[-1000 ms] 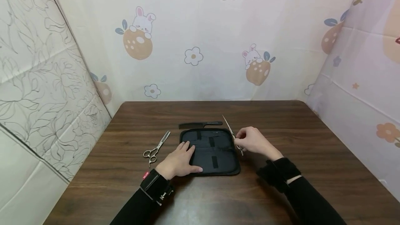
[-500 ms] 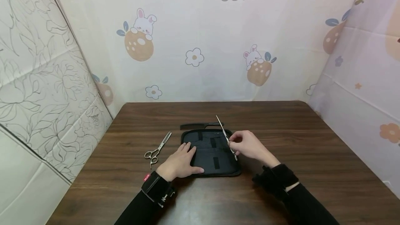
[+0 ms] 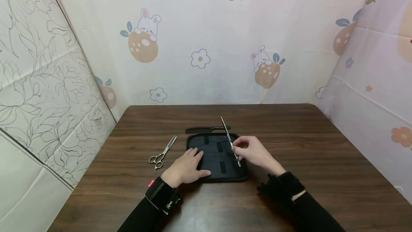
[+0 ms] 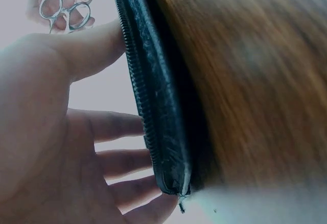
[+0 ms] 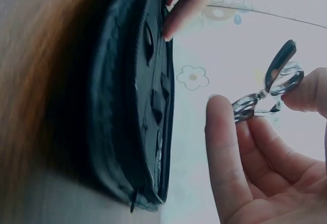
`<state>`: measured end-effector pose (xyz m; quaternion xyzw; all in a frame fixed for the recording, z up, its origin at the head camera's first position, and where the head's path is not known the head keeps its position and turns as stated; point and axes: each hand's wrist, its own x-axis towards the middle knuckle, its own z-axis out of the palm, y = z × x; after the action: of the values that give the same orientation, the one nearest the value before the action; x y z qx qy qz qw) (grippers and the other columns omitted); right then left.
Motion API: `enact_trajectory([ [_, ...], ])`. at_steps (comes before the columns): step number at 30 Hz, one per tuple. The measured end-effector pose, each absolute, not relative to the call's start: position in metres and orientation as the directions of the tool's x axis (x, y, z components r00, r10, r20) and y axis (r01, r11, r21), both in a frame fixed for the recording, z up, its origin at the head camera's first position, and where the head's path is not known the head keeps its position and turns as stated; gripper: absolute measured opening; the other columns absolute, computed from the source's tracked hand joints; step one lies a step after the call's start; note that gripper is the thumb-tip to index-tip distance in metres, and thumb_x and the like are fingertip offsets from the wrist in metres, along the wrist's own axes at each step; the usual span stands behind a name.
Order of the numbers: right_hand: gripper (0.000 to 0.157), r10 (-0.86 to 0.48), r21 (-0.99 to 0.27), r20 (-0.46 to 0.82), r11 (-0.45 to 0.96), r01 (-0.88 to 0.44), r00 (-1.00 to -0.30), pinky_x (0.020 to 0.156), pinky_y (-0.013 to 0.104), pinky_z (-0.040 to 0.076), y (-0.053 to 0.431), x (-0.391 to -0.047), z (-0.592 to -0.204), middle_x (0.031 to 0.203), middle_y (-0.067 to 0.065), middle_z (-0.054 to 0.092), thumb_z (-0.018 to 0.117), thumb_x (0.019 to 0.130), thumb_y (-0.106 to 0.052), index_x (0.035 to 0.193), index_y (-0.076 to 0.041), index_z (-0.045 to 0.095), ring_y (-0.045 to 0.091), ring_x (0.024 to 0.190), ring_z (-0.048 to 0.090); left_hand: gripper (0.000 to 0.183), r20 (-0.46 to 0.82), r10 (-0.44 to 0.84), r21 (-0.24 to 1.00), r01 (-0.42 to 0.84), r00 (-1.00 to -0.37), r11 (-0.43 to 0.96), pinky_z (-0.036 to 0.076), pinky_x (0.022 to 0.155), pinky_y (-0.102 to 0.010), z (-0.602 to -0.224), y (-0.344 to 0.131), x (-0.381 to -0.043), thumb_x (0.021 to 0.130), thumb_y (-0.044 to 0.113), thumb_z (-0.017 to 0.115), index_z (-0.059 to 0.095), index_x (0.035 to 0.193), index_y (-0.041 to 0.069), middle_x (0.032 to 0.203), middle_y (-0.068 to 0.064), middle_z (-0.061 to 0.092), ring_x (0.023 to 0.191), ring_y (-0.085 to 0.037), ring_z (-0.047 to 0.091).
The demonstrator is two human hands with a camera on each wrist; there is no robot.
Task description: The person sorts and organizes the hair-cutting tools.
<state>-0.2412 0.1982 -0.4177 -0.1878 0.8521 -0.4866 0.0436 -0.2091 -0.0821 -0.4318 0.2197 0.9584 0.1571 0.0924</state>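
A black zippered case (image 3: 210, 171) with elastic loops lies open on the table. My left hand (image 3: 183, 168) rests on its left side, fingers spread and thumb along the near edge. In the left wrist view those fingers reach over the zippered rim (image 4: 135, 71). My right hand (image 3: 255, 151) pinches a pair of silver scissors (image 3: 229, 137) above the case's right side, blades pointing away and up. The right wrist view shows the scissors' finger rings (image 5: 287, 81) between thumb and fingers. Part of the handles is hidden by the fingers in the head view.
Behind the case lies a black comb (image 3: 197, 130). Silver thinning scissors (image 3: 166, 149) with a toothed blade lie left of the case. The brown wooden table (image 3: 309, 135) meets a printed curtain (image 3: 199, 20) at the back.
My right hand has lifted the scissors from beside the case's right edge and carried them left over it. The left hand has stayed on the case.
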Motion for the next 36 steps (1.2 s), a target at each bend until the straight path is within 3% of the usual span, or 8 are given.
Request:
enact_trajectory([
  [7,0.027,-0.36,-0.869,0.141,0.402,-0.29,-0.922,0.072,0.034,0.058,0.192,-0.238,-0.417,0.096,0.021,0.071,0.069,0.097,-0.015,0.112,0.008,0.068,0.026,0.07,0.07,0.064,0.015,0.434,0.362,0.409,-0.901,0.837,0.044,0.105,-0.054,-0.428,-0.08,-0.211,0.101,0.048,0.06,0.052,0.148,0.005,0.151,-0.018,0.049,0.139,-0.034,0.047],
  [14,0.025,-0.371,-0.869,0.165,0.384,-0.313,-0.914,0.072,0.043,0.059,0.187,-0.233,-0.413,0.094,0.013,0.07,0.069,0.097,-0.016,0.112,0.005,0.069,0.025,0.073,0.07,0.054,0.188,0.398,0.489,0.437,-0.898,0.755,0.048,0.1,-0.054,-0.423,-0.073,-0.214,0.103,0.042,0.057,0.057,0.142,0.003,0.141,-0.015,0.058,0.128,-0.032,0.056],
  [22,0.024,-0.388,-0.86,0.206,0.366,-0.355,-0.898,0.07,0.032,0.056,0.178,-0.231,-0.417,0.092,0.01,0.07,0.068,0.098,-0.015,0.111,0.005,0.069,0.027,0.071,0.07,0.042,0.38,0.306,0.613,0.485,-0.873,0.623,0.053,0.089,-0.046,-0.419,-0.064,-0.217,0.104,0.032,0.058,0.061,0.136,0.004,0.127,-0.015,0.064,0.11,-0.026,0.064],
  [29,0.022,-0.396,-0.855,0.245,0.343,-0.39,-0.885,0.075,0.03,0.053,0.168,-0.227,-0.421,0.093,0.008,0.07,0.068,0.098,-0.016,0.11,0.003,0.07,0.027,0.072,0.07,0.032,0.353,0.243,0.822,0.424,-0.903,0.381,0.053,0.093,-0.041,-0.413,-0.058,-0.219,0.104,0.028,0.061,0.065,0.127,0.007,0.114,-0.007,0.067,0.103,-0.02,0.065],
  [36,0.019,-0.404,-0.849,0.286,0.314,-0.425,-0.869,0.077,0.03,0.053,0.162,-0.223,-0.422,0.097,0.006,0.071,0.068,0.098,-0.016,0.11,-0.001,0.071,0.021,0.072,0.07,0.029,0.357,0.188,0.896,0.392,-0.915,0.209,0.05,0.097,-0.047,-0.409,-0.053,-0.219,0.102,0.022,0.064,0.067,0.125,0.005,0.118,-0.009,0.068,0.109,-0.024,0.065],
])
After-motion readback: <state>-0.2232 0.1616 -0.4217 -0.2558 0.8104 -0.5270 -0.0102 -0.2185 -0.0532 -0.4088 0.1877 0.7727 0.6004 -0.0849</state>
